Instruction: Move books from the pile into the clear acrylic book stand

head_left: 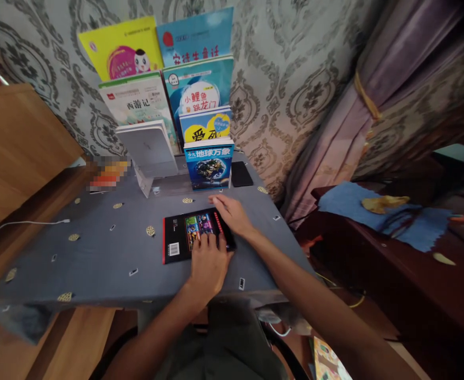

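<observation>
Black book flat on grey tablecloth; left hand, right hand spread flat on it.

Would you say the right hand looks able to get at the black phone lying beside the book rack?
Probably yes: the right hand rests on the black book, and only bare tablecloth lies before the black phone.

We read 西游记 on the white-covered book in the rack's left column. The teal book beside it shows 小鲤鱼跳龙门. The blue book at the front right reads 地球万象. The top blue book carries partly cut red characters, not surely legible. The black book under the hands bears a barcode label, digits too small to read.
</observation>
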Motion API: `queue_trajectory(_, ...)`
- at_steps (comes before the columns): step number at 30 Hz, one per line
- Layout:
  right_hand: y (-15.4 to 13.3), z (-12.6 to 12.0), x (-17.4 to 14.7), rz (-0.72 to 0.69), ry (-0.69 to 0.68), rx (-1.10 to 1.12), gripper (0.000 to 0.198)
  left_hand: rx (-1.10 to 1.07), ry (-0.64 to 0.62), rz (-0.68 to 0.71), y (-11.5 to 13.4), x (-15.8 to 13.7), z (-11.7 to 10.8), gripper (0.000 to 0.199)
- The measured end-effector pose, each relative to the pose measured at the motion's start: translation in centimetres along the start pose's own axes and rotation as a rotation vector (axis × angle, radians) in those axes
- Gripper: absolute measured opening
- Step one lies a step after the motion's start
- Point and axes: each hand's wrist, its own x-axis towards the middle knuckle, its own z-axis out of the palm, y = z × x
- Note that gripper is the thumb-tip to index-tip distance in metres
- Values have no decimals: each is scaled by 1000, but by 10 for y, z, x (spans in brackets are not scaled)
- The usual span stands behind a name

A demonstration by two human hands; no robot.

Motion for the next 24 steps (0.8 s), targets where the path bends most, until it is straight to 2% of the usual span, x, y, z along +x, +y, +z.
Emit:
queue_trajectory(6,-13,29,-16,-196,-375,-11,36,-69,40,110,-19,-21,4,32)
queue_trajectory(10,-9,41,-21,-228,-506,-38,38,-136,6,103,-26,-28,2,30)
queue_trajectory(13,1,42,-19,-173,-465,-96,39,-163,-23,108,-27,-28,2,30)
queue_trajectory(17,13,37,-13,-102,-353,-194,40,-162,16,125,-28,-28,4,38)
queue_trajectory(21,15,33,-15,-87,-316,-339,41,-154,30,111,-28,-32,2,39)
queue_trajectory(24,13,24,-28,-97,-271,-464,39,-147,-3,101,-28,-36,-4,41)
